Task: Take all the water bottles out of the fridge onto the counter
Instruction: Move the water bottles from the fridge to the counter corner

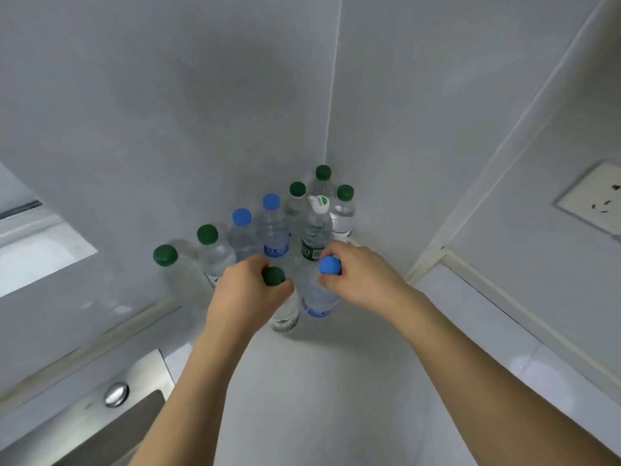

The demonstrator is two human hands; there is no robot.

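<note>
My left hand (243, 294) grips the neck of a green-capped water bottle (285, 317) that stands on the white counter (319, 398). Beside it, my right hand (359, 277) grips the neck of a blue-capped bottle (317, 299), also upright on the counter. Behind them, in the corner against the wall, stand several more clear bottles: green caps at the left (165, 254) and back (323, 172), blue caps in the middle (271, 201). The fridge is out of view.
A steel sink edge with a round button (116, 394) lies at the lower left. A wall socket (591, 200) sits on the right wall. Grey tiled walls meet in a corner (331, 112) behind the bottles.
</note>
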